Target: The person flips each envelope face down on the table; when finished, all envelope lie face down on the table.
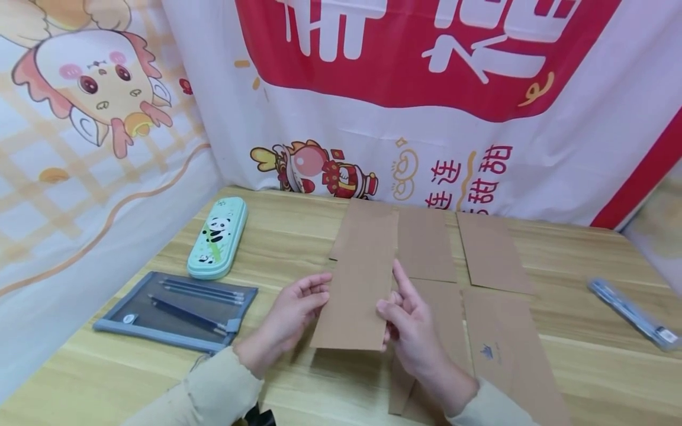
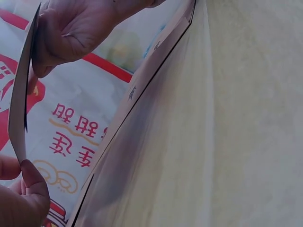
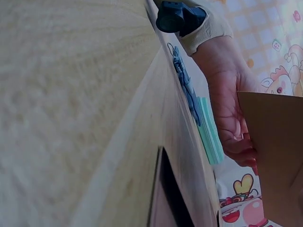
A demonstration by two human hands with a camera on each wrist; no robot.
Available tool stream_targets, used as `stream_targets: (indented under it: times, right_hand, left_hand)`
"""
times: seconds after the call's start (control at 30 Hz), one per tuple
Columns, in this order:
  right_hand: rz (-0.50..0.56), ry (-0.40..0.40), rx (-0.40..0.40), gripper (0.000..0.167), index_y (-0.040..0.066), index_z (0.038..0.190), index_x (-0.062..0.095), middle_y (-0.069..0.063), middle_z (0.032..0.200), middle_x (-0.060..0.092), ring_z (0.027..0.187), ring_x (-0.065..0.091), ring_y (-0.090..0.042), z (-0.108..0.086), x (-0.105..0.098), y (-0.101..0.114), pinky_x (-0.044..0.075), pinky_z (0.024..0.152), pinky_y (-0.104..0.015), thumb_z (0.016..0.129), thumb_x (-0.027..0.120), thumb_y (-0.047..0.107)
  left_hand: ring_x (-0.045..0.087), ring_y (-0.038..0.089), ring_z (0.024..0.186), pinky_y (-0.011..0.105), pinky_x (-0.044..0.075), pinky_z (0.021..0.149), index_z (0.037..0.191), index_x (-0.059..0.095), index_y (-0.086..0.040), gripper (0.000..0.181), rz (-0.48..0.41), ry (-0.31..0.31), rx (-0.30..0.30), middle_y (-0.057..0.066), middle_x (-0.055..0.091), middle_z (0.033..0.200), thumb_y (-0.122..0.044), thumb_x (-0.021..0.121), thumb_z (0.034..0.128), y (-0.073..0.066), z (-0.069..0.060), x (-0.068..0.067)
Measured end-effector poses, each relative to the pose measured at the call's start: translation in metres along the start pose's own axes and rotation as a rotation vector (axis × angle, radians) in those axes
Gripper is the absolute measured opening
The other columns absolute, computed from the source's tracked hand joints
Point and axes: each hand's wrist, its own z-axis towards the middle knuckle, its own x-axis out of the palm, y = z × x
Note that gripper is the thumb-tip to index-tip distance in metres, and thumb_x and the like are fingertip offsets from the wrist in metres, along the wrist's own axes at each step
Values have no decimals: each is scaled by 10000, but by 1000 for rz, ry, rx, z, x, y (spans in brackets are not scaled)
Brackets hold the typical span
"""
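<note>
Both hands hold one brown cardboard piece (image 1: 354, 307) above the wood-grain table, tilted, its near edge raised. The left hand (image 1: 290, 313) pinches its left edge between thumb and fingers; the right hand (image 1: 412, 331) grips the right edge, thumb on top. In the left wrist view the piece (image 2: 19, 94) appears nearly edge-on between the right hand (image 2: 71, 33) and the left hand (image 2: 23, 198). The right wrist view shows the left hand (image 3: 227, 104) at the edge of the piece (image 3: 279, 156). Beneath and beyond lie several brown pieces (image 1: 426, 245), one with a small dark print (image 1: 511, 343).
On the left lie a mint panda case (image 1: 217, 239) and a grey-blue mesh pouch (image 1: 144, 307) with pencils. A clear packet (image 1: 631, 313) lies at the far right. Printed cloths (image 1: 224, 118) hang behind and at the left. Something black (image 1: 260, 416) shows at the bottom edge.
</note>
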Motion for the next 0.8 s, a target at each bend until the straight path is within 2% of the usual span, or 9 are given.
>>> stream_targets:
  times: [0.1,0.17,0.3,0.37,0.47,0.57,0.67,0.8]
  right_hand:
    - [-128,-42,88,765,74,1487,93,62,681,410,513,423,-13,1,-2,4,435,452,-143,859,517,-33]
    - [-258,-49,161,776,89,1486,128,29,700,425,543,425,-47,3,-5,8,438,474,-183,848,556,-15]
    - [-480,64,280,844,31,1478,77,-28,714,500,555,505,-119,8,-13,15,519,507,-273,832,621,28]
    - [-549,142,328,891,-19,1463,24,-44,681,535,532,535,-148,10,-16,15,540,518,-300,827,644,47]
    - [-578,219,420,963,-54,1444,-51,-48,635,554,522,556,-149,11,-19,13,544,527,-301,815,670,61]
    - [-573,260,503,1024,-63,1422,-131,-55,626,571,515,565,-142,11,-19,8,544,522,-297,807,678,57]
    - [-565,267,563,1048,-74,1406,-166,-68,636,587,511,567,-137,11,-18,1,542,512,-285,799,681,38]
    - [-562,252,601,1035,-101,1399,-151,-76,637,586,489,559,-124,11,-15,-8,531,483,-259,789,679,4]
  left_hand:
    - [545,124,881,209,494,737,1242,506,61,408,24,-25,7,17,569,937,95,523,836,-1,-1,-3]
    - [546,128,876,216,501,741,1237,514,58,409,61,-33,19,26,568,934,95,535,830,-3,-2,-6]
    - [551,133,878,205,513,758,1227,512,81,412,152,-14,44,55,576,928,93,555,818,-7,-4,-14]
    - [561,132,867,197,513,758,1217,513,97,409,215,7,51,77,589,930,90,564,811,-8,-5,-19]
    - [568,125,845,206,508,759,1206,518,111,411,317,46,46,102,598,941,75,583,801,-8,-8,-24]
    - [574,118,841,224,507,778,1222,498,124,442,391,90,24,125,605,970,54,600,797,-8,-9,-28]
    - [572,124,847,233,513,779,1240,477,133,474,427,125,-1,150,604,991,54,604,790,-7,-10,-30]
    - [563,132,833,230,514,754,1242,475,137,492,484,139,-23,152,595,982,66,610,775,-6,-11,-32]
